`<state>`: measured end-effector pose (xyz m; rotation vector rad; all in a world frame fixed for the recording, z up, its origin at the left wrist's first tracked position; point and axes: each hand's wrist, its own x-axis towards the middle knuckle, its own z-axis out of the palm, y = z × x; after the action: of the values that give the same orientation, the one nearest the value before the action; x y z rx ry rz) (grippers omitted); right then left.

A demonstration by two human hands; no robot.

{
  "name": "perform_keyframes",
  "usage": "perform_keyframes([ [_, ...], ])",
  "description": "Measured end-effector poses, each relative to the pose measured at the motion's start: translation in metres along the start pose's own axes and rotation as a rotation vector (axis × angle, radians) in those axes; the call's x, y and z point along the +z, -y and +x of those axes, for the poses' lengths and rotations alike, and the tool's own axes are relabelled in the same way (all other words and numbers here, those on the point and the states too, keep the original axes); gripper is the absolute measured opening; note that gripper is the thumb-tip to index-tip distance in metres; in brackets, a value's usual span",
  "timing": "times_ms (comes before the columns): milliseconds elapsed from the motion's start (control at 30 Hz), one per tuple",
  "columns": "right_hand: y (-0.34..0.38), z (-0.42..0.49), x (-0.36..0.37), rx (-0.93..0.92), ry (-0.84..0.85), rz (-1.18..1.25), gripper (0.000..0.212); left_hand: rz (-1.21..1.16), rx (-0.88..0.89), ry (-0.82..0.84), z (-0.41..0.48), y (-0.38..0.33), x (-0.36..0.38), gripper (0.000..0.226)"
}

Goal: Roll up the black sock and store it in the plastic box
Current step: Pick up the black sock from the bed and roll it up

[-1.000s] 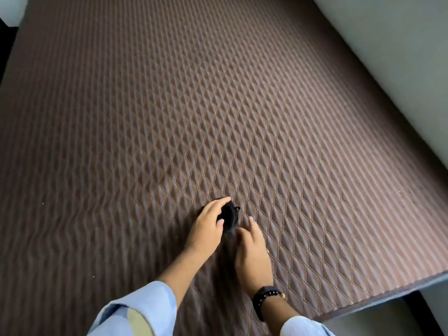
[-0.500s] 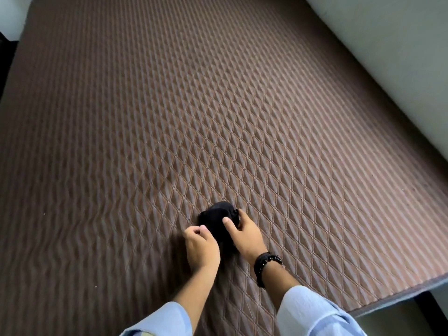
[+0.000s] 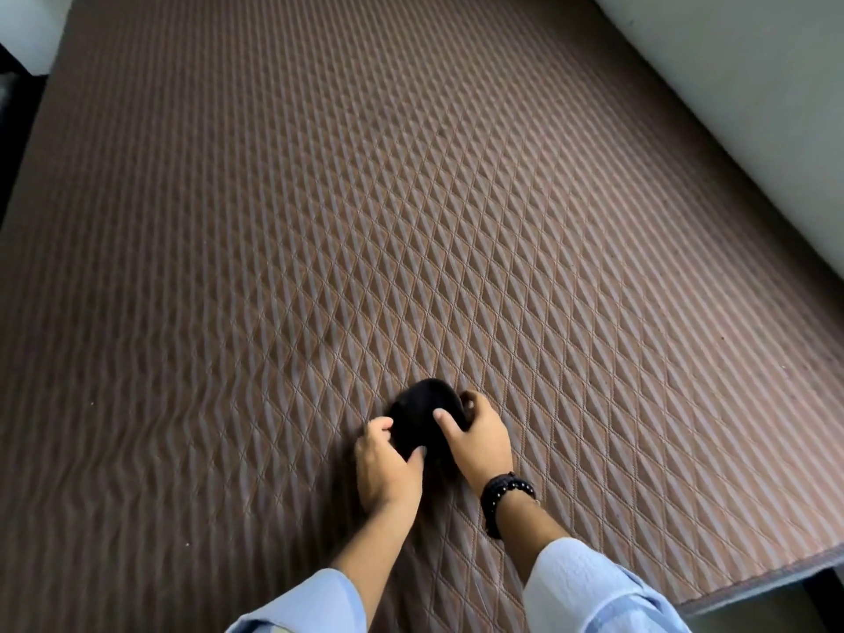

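Note:
The black sock is a rounded dark bundle resting on the brown quilted mattress, near its front edge. My left hand grips the bundle's near left side with fingers and thumb curled around it. From the right, my right hand presses on the sock, thumb on top and fingers wrapped behind. A black bead bracelet sits on my right wrist. No plastic box is in view.
A pale wall runs along the mattress's right side. The mattress's front edge drops off at the lower right. A dark gap and a white surface lie at the far left corner.
Both hands have shifted around the sock: the left hand dropped from on top of it to its near left side, and the right hand closed over its right side. The bundle looks rounder.

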<state>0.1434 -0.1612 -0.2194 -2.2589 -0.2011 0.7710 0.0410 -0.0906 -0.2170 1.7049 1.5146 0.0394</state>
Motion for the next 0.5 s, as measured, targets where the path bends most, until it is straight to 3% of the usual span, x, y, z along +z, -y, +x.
perform_keyframes([
  [100,0.002,0.006,-0.006,0.077,0.101,0.021,0.034,-0.078,-0.043,0.109,0.008,-0.002,-0.004,0.074],
  [200,0.003,-0.006,-0.025,0.184,0.202,0.302,0.008,-0.233,-0.124,0.270,0.007,-0.011,-0.009,0.060],
  [300,0.000,-0.032,-0.060,0.199,0.208,0.460,0.008,-0.378,-0.195,0.458,-0.011,-0.024,-0.011,0.048],
  [400,-0.007,-0.067,-0.111,0.200,0.204,0.514,0.009,-0.388,-0.090,0.593,-0.049,-0.045,-0.012,0.034],
  [500,-0.021,-0.117,-0.176,0.177,0.159,0.546,0.010,-0.318,0.170,0.622,-0.110,-0.074,-0.009,0.029],
])
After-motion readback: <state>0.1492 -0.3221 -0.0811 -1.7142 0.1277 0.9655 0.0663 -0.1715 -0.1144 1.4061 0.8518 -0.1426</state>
